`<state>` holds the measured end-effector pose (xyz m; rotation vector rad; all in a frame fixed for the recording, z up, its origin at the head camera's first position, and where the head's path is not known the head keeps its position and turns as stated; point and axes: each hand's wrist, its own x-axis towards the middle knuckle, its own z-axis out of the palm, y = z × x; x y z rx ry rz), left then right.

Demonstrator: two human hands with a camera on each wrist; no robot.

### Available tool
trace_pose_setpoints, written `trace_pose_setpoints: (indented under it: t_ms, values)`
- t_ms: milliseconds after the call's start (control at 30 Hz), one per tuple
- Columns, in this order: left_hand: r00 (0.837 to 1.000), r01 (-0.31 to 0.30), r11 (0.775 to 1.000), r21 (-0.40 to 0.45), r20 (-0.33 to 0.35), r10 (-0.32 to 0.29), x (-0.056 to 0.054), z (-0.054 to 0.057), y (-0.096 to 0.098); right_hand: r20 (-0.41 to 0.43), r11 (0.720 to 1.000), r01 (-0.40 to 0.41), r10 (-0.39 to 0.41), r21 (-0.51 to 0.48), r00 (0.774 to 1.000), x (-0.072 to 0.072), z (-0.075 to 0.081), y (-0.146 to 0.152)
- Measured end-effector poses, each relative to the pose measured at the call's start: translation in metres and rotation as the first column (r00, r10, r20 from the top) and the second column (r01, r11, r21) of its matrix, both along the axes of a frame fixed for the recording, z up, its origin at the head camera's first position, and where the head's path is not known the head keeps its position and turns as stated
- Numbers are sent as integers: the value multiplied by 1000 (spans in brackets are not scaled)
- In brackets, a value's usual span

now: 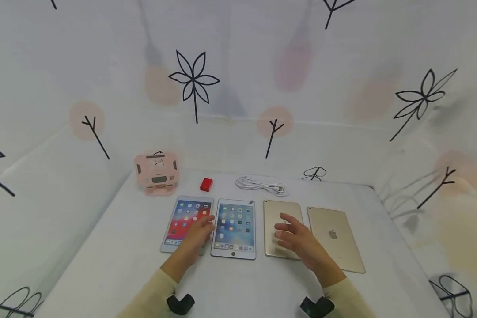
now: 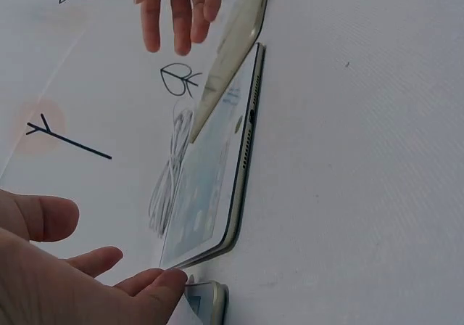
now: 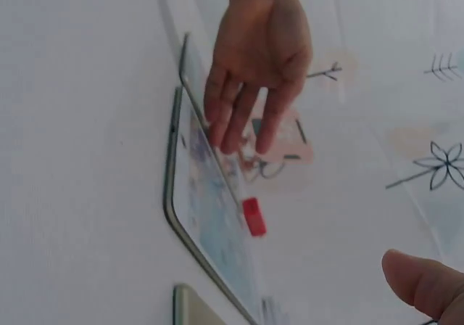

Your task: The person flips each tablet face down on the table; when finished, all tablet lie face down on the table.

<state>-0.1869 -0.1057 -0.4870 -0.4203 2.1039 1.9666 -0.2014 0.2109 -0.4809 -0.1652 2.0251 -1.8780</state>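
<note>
Two tablets lie screen up on the white table: one with a red and blue home screen (image 1: 182, 223) at left, one with a pale blue screen (image 1: 234, 225) beside it. To their right, two gold tablets lie face down, a nearer-centre one (image 1: 272, 234) and an outer one (image 1: 335, 234) with an apple logo. My left hand (image 1: 194, 240) hovers at the right edge of the leftmost tablet, fingers loosely extended, holding nothing. Over the inner gold tablet is my right hand (image 1: 300, 243), fingers spread and relaxed, also holding nothing. Its thumb (image 3: 420, 281) shows in the right wrist view.
Behind the tablets are a red charger block (image 1: 206, 184), a coiled white cable (image 1: 260, 185) and a pink stand-like object (image 1: 157, 173) at back left. White patterned cloth (image 1: 238, 145) rises behind the table. Both sleeves carry dark straps (image 1: 180, 304).
</note>
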Motion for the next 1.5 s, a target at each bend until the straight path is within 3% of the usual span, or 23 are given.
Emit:
trace_pose_setpoints:
  t_ms: [133,267,467,600,700,833,1000,1167,1300,1500]
  values:
    - [1000,2,1000,21,8,-2,-1,-3,-5,53,998,-30,33,-52,998,-6,-6,-25]
    - [1000,9,998,59,16,-10,-2,-6,-4,101,998,8,-1,-67,995,-10,-10,-41]
    - [1000,9,993,119,25,-12,-3,-6,2,183,990,45,-21,-132,983,-10,-16,-53]
    - [1000,20,986,168,9,-22,-4,-8,2,188,984,54,-22,-168,982,-11,-19,-57]
    - [1000,19,967,254,3,-20,-4,-9,-1,185,981,64,-29,-185,982,-12,-19,-58]
    - [1000,7,924,381,12,-13,-3,-11,-6,195,979,81,-44,-187,980,-10,-18,-58]
    - [1000,21,882,471,4,-26,-4,-13,-10,222,967,102,-49,-234,974,-10,-19,-59]
    - [999,47,856,515,-9,-49,-3,-11,-9,186,930,15,58,-368,981,-10,-25,-65]
    - [996,92,863,497,-44,-81,-3,-8,-4,163,887,-51,140,-460,977,-10,-26,-73]
    - [992,125,900,419,-67,-106,-4,-3,7,151,841,-99,209,-532,966,-8,-23,-85]
